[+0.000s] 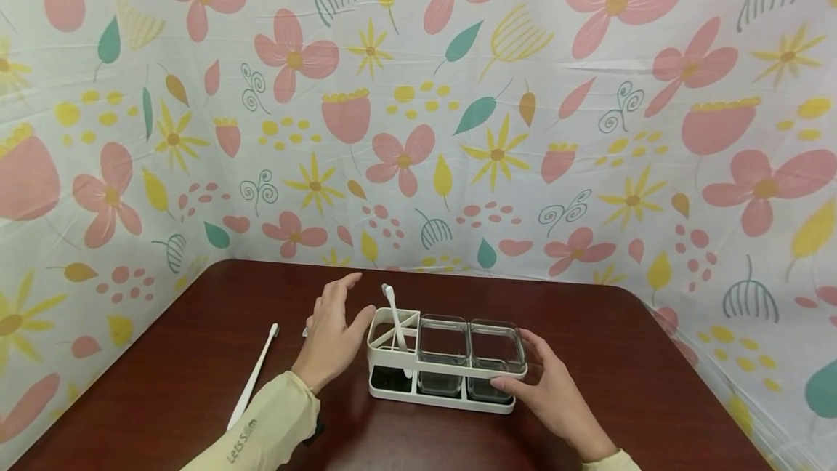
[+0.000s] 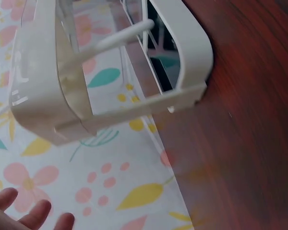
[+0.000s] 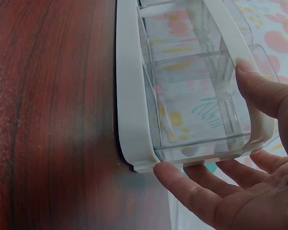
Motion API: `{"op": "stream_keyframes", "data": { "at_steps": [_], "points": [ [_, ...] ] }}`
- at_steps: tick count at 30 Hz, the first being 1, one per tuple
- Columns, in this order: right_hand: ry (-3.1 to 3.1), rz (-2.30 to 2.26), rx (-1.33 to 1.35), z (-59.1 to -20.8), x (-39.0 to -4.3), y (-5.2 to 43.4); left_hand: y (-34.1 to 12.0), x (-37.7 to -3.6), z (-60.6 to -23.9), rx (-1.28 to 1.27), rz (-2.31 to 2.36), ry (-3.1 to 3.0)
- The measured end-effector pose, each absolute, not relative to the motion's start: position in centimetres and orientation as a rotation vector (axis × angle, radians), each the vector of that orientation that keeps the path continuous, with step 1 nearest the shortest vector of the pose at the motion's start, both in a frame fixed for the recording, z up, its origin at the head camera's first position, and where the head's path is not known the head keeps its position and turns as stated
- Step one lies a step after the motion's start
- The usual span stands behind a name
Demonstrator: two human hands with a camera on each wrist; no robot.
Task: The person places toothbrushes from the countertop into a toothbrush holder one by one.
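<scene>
A white toothbrush holder [image 1: 445, 367] with two clear cups [image 1: 497, 346] stands on the brown table. One white toothbrush [image 1: 395, 318] leans upright in its divided left compartment, and its handle crosses the frame's inside in the left wrist view. My right hand [image 1: 556, 391] grips the holder's right end; in the right wrist view the thumb [image 3: 259, 86] lies on the upper rim and the fingers are around the end. Just off the holder's left end, my left hand [image 1: 333, 333] is raised with fingers spread, holding nothing.
Another white toothbrush [image 1: 253, 376] lies on the table [image 1: 189, 355] left of my left forearm. A small white tip [image 1: 305, 331] shows beside the left hand, mostly hidden by it. A flower-patterned sheet [image 1: 405, 129] hangs behind the table's back edge.
</scene>
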State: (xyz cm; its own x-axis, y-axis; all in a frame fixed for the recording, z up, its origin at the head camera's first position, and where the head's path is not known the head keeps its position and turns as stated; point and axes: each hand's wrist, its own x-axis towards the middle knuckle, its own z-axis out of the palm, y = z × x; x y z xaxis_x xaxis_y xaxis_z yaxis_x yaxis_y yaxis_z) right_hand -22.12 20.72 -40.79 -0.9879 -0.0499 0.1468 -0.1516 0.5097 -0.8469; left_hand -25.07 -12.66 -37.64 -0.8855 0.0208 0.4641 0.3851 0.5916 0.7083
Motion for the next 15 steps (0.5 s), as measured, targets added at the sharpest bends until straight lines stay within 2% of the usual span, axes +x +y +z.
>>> {"op": "stream_keyframes", "data": {
  "at_steps": [15],
  "points": [
    [-2.671, 1.481, 0.170, -40.7, -22.1, 20.8, -15.7, -25.6, -38.6, -0.166, -0.885, -2.727]
  ]
}}
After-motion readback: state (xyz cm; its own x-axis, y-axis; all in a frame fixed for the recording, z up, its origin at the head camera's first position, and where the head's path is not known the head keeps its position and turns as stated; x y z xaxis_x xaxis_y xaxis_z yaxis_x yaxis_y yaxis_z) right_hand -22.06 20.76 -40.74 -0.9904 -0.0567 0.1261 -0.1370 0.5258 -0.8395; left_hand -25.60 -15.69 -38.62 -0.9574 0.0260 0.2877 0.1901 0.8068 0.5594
